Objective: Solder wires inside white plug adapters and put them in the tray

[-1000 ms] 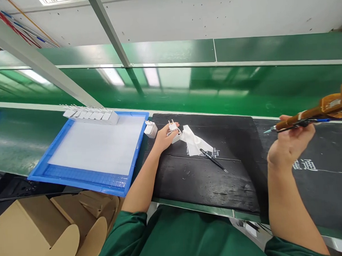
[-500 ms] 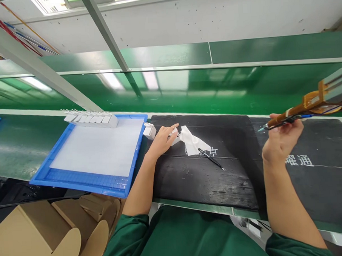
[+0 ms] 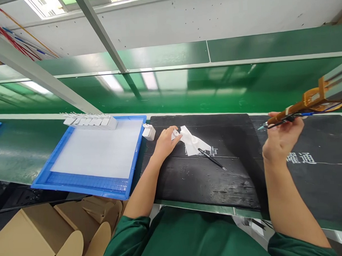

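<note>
My left hand [image 3: 165, 142] is closed around a small white block [image 3: 175, 134] on the black mat [image 3: 190, 180], its fingers covering part of it. Just right of the fingers lies a crumpled white cloth [image 3: 191, 140]. A pair of black tweezers [image 3: 213, 160] rests with one end on the cloth. Over on the right, my right hand [image 3: 282, 140] grips a brown tool with a fine teal tip [image 3: 292, 109], raised above the mat and pointing left. Another white block [image 3: 149, 132] stands left of my left hand, beside the tray.
A blue tray [image 3: 85, 186] with a white sheet [image 3: 98, 150] lies at the left, with a row of several white blocks [image 3: 94, 123] along its far edge. A slanted grey post [image 3: 58, 87] rises behind it. Cardboard boxes [image 3: 45, 235] stand below the bench's front left edge.
The fingers of my left hand have drawn in around the small white block, which has turned or shifted slightly. My right hand and its tool stay nearly in place.
</note>
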{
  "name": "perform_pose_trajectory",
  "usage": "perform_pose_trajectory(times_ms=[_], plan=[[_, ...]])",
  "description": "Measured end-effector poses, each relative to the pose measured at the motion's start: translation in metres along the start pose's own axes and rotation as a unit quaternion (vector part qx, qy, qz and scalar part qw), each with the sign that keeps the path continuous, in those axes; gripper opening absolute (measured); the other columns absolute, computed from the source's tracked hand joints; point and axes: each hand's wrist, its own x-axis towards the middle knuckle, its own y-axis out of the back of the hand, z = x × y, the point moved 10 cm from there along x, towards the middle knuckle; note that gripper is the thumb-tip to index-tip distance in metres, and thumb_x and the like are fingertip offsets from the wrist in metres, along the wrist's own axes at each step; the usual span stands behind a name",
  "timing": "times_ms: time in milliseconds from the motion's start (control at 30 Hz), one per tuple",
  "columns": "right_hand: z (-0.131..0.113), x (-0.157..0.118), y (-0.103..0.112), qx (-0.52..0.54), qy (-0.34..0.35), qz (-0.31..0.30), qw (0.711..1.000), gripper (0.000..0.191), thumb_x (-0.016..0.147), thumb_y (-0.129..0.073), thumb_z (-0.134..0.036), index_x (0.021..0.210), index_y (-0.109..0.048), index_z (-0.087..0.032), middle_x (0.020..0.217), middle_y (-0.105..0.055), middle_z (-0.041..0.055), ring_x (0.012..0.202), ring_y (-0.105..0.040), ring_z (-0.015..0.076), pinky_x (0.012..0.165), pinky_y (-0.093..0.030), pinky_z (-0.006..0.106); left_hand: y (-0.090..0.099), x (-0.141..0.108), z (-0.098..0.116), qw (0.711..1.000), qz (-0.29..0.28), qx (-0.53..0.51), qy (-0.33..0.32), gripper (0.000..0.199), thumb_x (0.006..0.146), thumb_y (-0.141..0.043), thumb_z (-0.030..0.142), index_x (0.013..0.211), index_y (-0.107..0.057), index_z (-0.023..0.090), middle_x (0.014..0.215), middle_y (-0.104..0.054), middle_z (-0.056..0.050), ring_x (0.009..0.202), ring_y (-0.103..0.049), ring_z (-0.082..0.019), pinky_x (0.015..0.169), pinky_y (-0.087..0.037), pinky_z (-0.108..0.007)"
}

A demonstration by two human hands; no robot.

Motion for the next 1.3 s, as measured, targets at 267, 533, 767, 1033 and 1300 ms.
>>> perform_pose_trajectory(times_ms=[267,533,767,1033,1300], plan=[[0.001,0.002,0.0,0.009,-0.007,0.008,1.0,0.053,0.072,-0.068,-0.05,0.11,-0.046,-0.021,0.106,-0.062,0.0062,0.097,-0.06,0.0199,0.092,-0.042,0.044,-0.008,-0.004,-0.004,0.991,-0.023,0.12,0.062,0.046,0.091,-0.061,0.032,0.133,-0.047,0.019,0.113,-0.065,-0.01,0.109,-0.059,-0.026,0.084,-0.05,-0.034],[0.004,0.004,0.0,0.009,-0.032,0.017,0.999,0.056,0.064,-0.069,-0.052,0.104,-0.043,-0.024,0.101,-0.061,0.0051,0.098,-0.061,0.0226,0.097,-0.04,0.049,0.014,-0.009,0.005,0.963,0.143,0.222,0.061,0.028,0.093,-0.056,0.028,0.118,-0.058,0.015,0.151,-0.04,-0.017,0.145,-0.027,-0.035,0.118,-0.019,-0.058],[0.008,0.004,0.002,-0.009,-0.035,0.011,0.999,0.061,0.065,-0.07,-0.058,0.109,-0.044,-0.024,0.104,-0.061,0.0066,0.101,-0.061,0.0235,0.095,-0.04,0.05,0.053,-0.014,-0.04,0.937,0.195,0.224,0.187,0.049,0.088,-0.063,0.036,0.13,-0.054,0.013,0.155,-0.025,-0.027,0.138,-0.035,-0.043,0.108,-0.035,-0.057],[0.007,0.003,0.0,0.009,-0.03,0.007,0.999,0.058,0.068,-0.071,-0.056,0.109,-0.045,-0.024,0.107,-0.06,0.0064,0.103,-0.061,0.0228,0.098,-0.039,0.049,0.057,-0.009,-0.068,0.962,0.197,-0.061,0.181,0.048,0.092,-0.056,0.038,0.135,-0.048,0.018,0.121,-0.058,-0.016,0.114,-0.057,-0.029,0.1,-0.047,-0.045],[0.016,0.004,0.003,0.019,-0.051,0.022,0.998,0.061,0.058,-0.076,-0.053,0.104,-0.045,-0.027,0.107,-0.058,0.0045,0.105,-0.061,0.0252,0.101,-0.039,0.053,0.04,-0.005,-0.046,0.826,0.079,-0.521,0.198,0.06,0.1,-0.014,0.057,0.136,-0.046,0.021,0.132,-0.058,-0.012,0.116,-0.059,-0.024,0.083,-0.057,-0.039]])
